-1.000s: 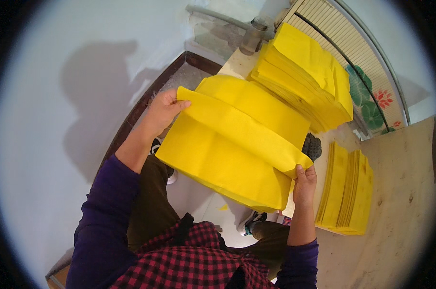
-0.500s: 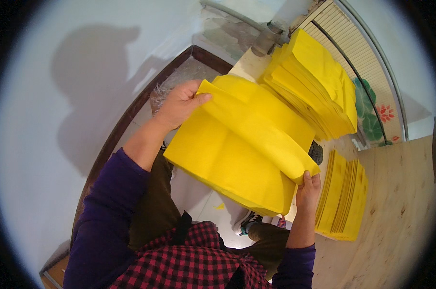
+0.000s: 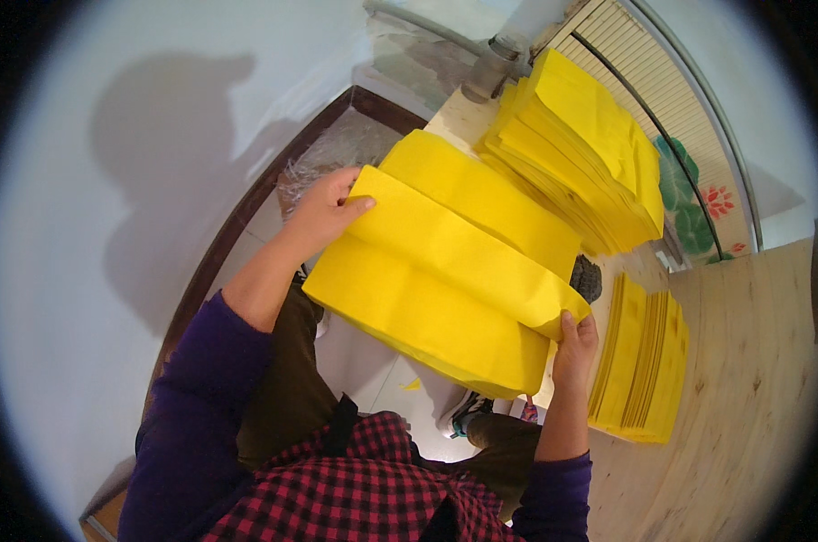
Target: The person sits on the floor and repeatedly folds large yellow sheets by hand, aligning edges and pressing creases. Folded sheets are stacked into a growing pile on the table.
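Observation:
A yellow felt-like sheet (image 3: 463,246) is stretched between my two hands, its far edge folded over toward me. My left hand (image 3: 328,210) pinches the sheet's left corner, thumb on top. At the opposite end my right hand (image 3: 575,348) grips the other corner between thumb and fingers. Underneath lies a stack of similar yellow sheets (image 3: 427,325), whose near edge shows toward my lap. The fingers beneath the fabric are partly hidden.
A tall pile of yellow sheets (image 3: 590,144) stands at the back right, near a clear jar (image 3: 495,68). More yellow folded pieces (image 3: 639,361) lie in rows on the wooden board (image 3: 743,361) at right. Wall (image 3: 57,271) borders the left.
The sheet's held edge has come down toward me and now lies flatter. My left hand has moved slightly nearer and left; the right hand has hardly moved.

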`<action>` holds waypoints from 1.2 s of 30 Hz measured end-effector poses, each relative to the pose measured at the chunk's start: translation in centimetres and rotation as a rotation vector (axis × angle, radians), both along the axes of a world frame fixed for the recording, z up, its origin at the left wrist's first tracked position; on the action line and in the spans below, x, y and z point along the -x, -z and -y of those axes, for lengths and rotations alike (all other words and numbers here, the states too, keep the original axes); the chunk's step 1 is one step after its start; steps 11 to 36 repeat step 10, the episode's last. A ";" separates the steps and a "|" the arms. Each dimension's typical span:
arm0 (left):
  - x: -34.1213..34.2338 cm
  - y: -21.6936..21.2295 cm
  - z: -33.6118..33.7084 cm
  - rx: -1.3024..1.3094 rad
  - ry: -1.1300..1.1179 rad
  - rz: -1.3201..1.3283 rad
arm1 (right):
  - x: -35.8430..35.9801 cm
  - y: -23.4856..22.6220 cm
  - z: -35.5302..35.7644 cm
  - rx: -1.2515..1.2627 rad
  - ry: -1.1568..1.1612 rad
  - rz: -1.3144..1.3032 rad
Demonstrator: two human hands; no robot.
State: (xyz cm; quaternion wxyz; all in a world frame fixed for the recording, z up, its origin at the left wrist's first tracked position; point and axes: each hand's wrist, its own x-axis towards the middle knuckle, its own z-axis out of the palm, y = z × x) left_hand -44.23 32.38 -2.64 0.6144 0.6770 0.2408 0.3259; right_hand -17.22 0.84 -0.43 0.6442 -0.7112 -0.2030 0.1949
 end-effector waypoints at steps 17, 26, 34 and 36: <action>-0.7 2.1 1.0 0.022 -0.139 -0.037 | 0.0 0.6 -0.3 0.213 0.044 0.178; -0.7 2.1 1.0 0.022 -0.139 -0.037 | 0.0 0.6 -0.3 0.213 0.044 0.178; -0.7 2.1 1.0 0.022 -0.139 -0.037 | 0.0 0.6 -0.3 0.213 0.044 0.178; -0.7 2.1 1.0 0.022 -0.139 -0.037 | 0.0 0.6 -0.3 0.213 0.044 0.178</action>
